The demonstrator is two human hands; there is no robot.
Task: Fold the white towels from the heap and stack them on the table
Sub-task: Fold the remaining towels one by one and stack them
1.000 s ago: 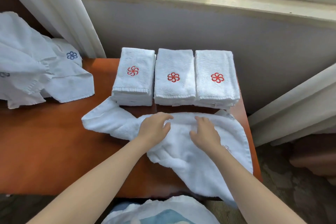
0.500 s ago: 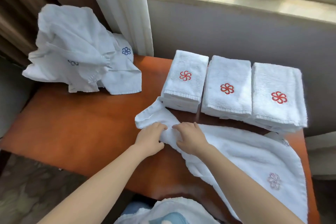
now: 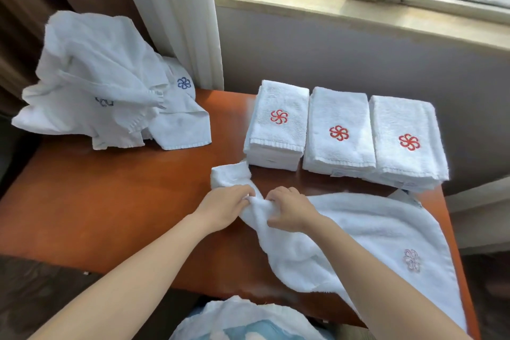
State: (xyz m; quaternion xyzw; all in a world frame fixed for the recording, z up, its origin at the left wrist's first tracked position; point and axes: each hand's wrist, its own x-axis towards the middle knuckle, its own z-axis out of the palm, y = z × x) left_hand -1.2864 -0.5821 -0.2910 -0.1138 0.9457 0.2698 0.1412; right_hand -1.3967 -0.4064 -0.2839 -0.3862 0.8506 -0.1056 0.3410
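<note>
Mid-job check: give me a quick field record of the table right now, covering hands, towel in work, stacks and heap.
left hand: grips the bunched left end of the loose towel
right hand: grips the same towel right beside the left hand
loose towel: unfolded, lying across the near right of the table, faint flower logo showing
folded stacks: three side by side at the back right, red logos up
heap: crumpled towels at the back left, blue logos

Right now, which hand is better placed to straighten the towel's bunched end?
Probably the left hand: it grips the towel right beside the bunched end, while the right hand sits farther along and can anchor it.
</note>
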